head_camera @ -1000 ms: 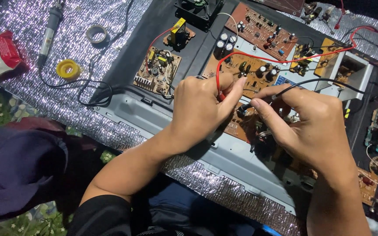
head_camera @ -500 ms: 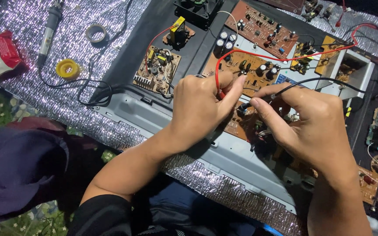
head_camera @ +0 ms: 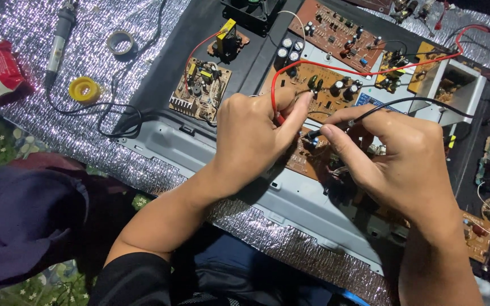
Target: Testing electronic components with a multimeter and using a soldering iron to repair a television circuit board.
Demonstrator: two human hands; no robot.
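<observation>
I am holding the red probe (head_camera: 279,118) pinched in my left hand (head_camera: 250,141) and the black probe (head_camera: 315,134) clamped between thumb and forefinger of my right hand (head_camera: 395,164). Since a moment ago both hands are staying almost exactly where they were, only the view is shifting slightly, so I judge the tips are resting on one test spot. Both tips are pressing down onto the brown circuit board (head_camera: 313,96), which is lying in the grey metal chassis (head_camera: 290,198) in front of me. The board is looking crowded with dark capacitors and small parts. The red wire (head_camera: 336,69) is looping away over the board, and the black wire (head_camera: 404,102) is trailing to the right.
</observation>
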